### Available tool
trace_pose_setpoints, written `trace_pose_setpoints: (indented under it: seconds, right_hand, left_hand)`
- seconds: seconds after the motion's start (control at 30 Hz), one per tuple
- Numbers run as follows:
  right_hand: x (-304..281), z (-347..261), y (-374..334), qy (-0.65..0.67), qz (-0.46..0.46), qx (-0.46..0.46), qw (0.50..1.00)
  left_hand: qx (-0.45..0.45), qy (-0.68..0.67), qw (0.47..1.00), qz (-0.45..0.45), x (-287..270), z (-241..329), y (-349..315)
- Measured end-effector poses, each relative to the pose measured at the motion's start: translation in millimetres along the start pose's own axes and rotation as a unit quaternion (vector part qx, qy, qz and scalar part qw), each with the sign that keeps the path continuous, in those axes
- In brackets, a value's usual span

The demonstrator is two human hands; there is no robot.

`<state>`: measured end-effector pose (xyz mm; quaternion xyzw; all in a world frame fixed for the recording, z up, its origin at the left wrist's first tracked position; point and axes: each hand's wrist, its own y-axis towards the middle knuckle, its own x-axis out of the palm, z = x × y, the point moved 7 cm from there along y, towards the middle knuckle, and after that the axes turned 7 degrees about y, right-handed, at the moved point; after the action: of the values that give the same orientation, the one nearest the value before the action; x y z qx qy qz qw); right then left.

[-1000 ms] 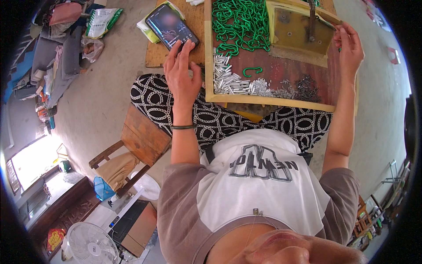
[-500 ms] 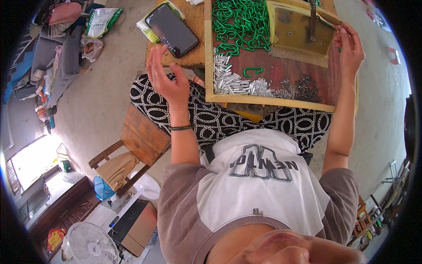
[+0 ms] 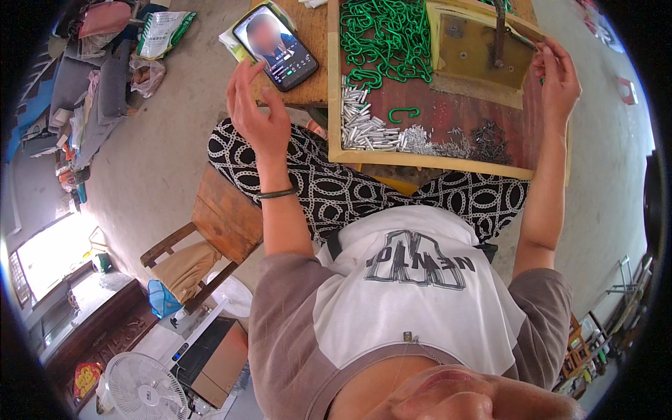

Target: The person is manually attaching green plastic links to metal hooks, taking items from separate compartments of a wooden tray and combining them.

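Note:
My left hand (image 3: 259, 119) is open, its fingers apart, with the fingertips at the lower left edge of a black smartphone (image 3: 290, 66). The phone's screen is lit and shows a picture of a person. At the right side of a shallow wooden tray (image 3: 434, 162), my right hand (image 3: 558, 77) is closed, its fingertips pinched together beside a metal plate fixture (image 3: 479, 52). A bit of green shows under those fingers; what they hold is mostly hidden. Green wire hooks (image 3: 385, 42) are heaped in the tray, and a single green hook (image 3: 404, 113) lies apart.
Silver metal tubes (image 3: 364, 122) and dark small pins (image 3: 490, 140) lie along the tray's near side. The tray rests partly on a wooden table (image 3: 313, 28) and over my lap. A wooden chair (image 3: 220, 217) stands to the left, with a white fan (image 3: 147, 388) behind it.
The phone's screen has gone from dark to lit. My left hand has shifted slightly left. My right hand has stayed in place at the tray's side.

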<state>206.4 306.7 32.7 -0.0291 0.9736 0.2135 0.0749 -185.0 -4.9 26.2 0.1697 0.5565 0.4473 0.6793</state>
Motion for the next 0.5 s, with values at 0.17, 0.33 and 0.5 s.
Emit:
trace_pose_setpoints:
  seconds: [0.17,0.33,0.5]
  right_hand:
    - [-2,2,1,-0.008,0.003,-0.008,1.0]
    - [-5,8,1,-0.002,0.013,0.004,1.0]
    - [-5,6,0,-0.004,0.014,0.011,1.0]
  left_hand:
    - [0.043,0.054,0.994,-0.088,22,-13,0]
    - [0.036,0.083,0.996,-0.009,7,-6,18]
    - [0.062,0.027,0.998,0.008,3,1,10]
